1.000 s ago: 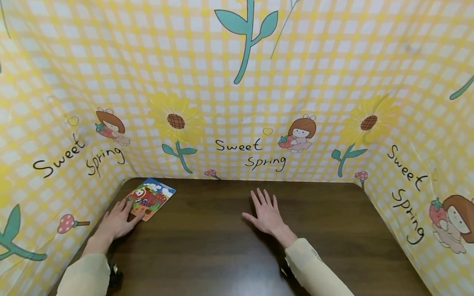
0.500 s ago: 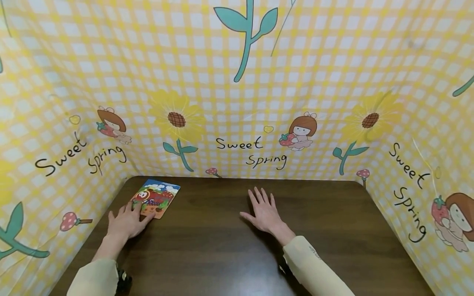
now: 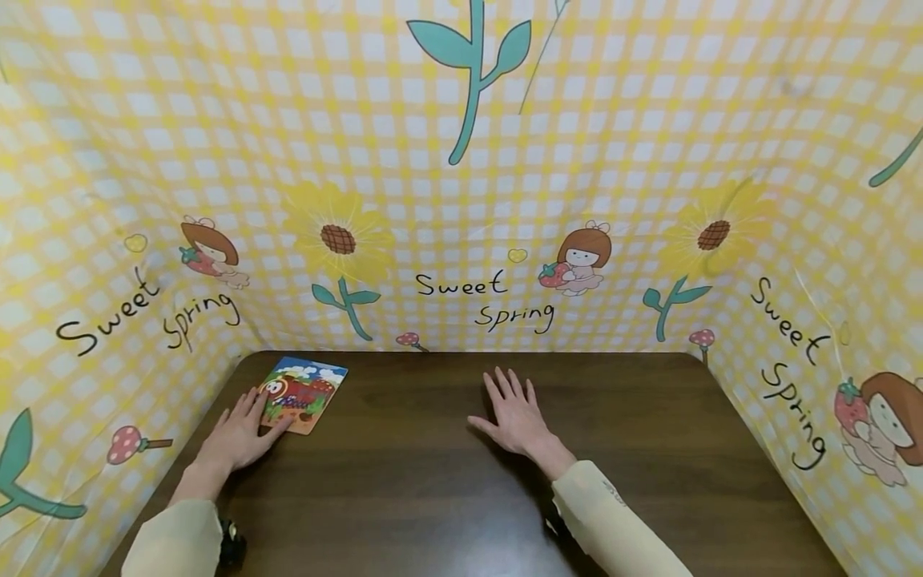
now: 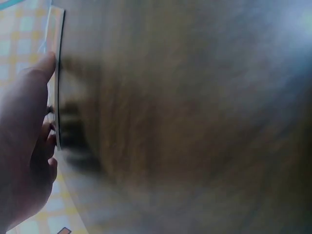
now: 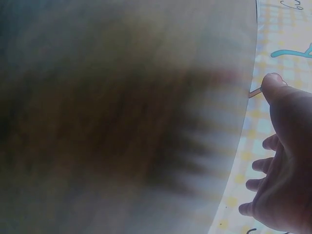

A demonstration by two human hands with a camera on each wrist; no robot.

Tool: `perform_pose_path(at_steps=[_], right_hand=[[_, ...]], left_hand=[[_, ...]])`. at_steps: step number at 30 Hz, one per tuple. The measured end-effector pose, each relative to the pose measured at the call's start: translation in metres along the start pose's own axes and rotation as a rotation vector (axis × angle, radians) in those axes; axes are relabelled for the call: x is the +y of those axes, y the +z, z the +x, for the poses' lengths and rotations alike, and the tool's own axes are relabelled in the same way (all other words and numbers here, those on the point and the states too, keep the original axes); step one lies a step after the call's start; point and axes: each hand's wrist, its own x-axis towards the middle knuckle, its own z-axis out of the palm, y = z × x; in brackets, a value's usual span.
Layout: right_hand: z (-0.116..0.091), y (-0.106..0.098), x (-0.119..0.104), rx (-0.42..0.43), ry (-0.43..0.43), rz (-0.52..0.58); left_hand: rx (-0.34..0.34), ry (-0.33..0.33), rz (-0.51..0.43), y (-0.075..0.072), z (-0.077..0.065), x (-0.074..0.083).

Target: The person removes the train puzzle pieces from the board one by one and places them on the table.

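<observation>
A thin flat picture card or booklet [image 3: 306, 397] lies at the far left of the dark wooden table. Printed on it is a colourful cartoon with a red figure, blue sky and clouds. My left hand [image 3: 236, 437] rests over its left and near edges, fingers extended and thumb apart. In the left wrist view the card [image 4: 57, 87] shows as a narrow strip, with the left hand's thumb [image 4: 45, 68] against it. Far forward and right of centre, my right hand [image 3: 517, 421] is spread palm down over the table, holding nothing. The right wrist view shows its fingers [image 5: 258, 165] spread.
Yellow-and-white checked cloth [image 3: 461, 200] with flowers and "Sweet Spring" lettering walls off the table [image 3: 404, 489] at the back and both sides. The card sits close to the table's back left corner. A black wrist device [image 3: 231, 545] shows beneath the left sleeve.
The card has turned so its sides stand straighter to the table, its near end swinging right. My left hand shifted right, then slightly back left. The right hand stays nearly still.
</observation>
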Motion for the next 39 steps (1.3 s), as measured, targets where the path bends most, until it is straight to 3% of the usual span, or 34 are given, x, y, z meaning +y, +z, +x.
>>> perform_pose_path(at_steps=[9, 16, 32, 35, 39], right_hand=[[0.003, 0.003, -0.006, -0.018, -0.015, -0.005], [0.003, 0.004, -0.008, -0.025, -0.019, 0.002], [0.004, 0.005, -0.007, -0.023, -0.031, 0.002], [0.004, 0.006, -0.008, -0.032, -0.038, 0.0], [0.004, 0.006, -0.014, -0.048, -0.052, 0.0]], left_hand=[[0.041, -0.029, 0.052, 0.01, -0.011, 0.03], [0.099, -0.038, 0.103, 0.022, -0.01, 0.056], [0.242, 0.06, 0.199, 0.037, -0.016, 0.121], [0.272, 0.088, 0.185, 0.038, -0.017, 0.127], [0.273, 0.102, 0.128, 0.036, -0.011, 0.122]])
